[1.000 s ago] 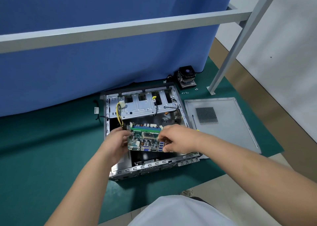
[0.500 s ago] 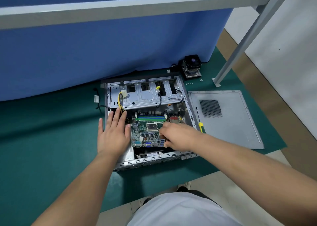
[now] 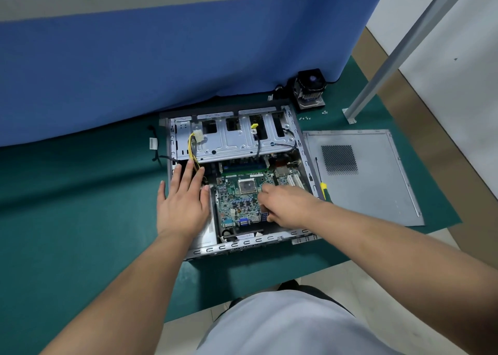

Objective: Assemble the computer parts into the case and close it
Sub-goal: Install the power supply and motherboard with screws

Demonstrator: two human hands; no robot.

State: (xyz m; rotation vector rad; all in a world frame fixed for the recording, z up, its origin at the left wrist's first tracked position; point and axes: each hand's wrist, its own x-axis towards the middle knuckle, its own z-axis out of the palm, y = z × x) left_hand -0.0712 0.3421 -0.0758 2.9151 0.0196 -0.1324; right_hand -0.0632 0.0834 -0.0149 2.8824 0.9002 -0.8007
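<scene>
An open grey computer case [image 3: 244,245] lies flat on the green mat. Inside it rests a green motherboard [image 3: 237,199] with its CPU socket showing. My left hand [image 3: 183,201] lies flat with straight fingers over the case's left side, beside the board. My right hand [image 3: 287,206] has its fingers curled on the board's right front edge, near the blue ports. The case's grey side panel [image 3: 377,182] lies on the mat to the right. A CPU cooler with a fan [image 3: 310,89] stands behind the case.
A yellow-handled screwdriver [image 3: 322,186] lies at the side panel's left edge. Small screws [image 3: 305,118] are scattered behind the case. A blue cloth [image 3: 161,53] hangs at the back. A grey metal frame leg [image 3: 377,79] stands at the right.
The motherboard was held tilted above the case; it now lies lower and flat inside. My left hand let go of it and spread open over the case's left side.
</scene>
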